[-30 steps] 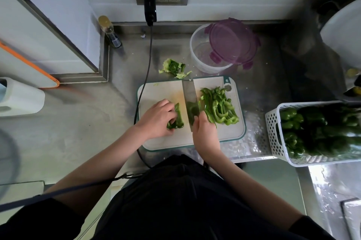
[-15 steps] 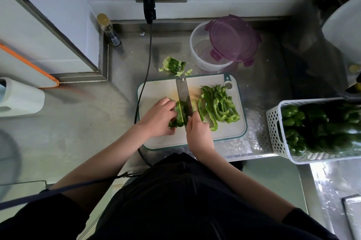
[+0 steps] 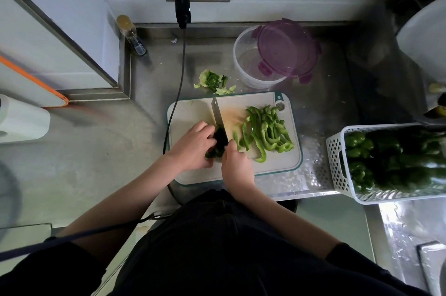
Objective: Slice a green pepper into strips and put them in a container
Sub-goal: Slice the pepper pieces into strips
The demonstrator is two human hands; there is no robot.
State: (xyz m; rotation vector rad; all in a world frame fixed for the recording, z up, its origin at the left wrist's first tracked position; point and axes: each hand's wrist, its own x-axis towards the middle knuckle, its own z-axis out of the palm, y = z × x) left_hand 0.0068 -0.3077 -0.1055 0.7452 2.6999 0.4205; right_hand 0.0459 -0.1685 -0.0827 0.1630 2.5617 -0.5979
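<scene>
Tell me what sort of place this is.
Most likely a kitchen prep counter, perhaps a commercial one: a stainless steel counter, a cutting board with sliced pepper strips, and a white basket of whole green peppers.

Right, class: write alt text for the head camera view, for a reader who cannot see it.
Left hand holds a pepper piece on a board while the right hand slices it with a knife. Strips lie right; an open container sits behind.

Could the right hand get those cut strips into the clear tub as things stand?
Probably not yet: the right hand grips the knife, and the purple lid lies tilted over much of the tub. The strips sit close by.
</scene>
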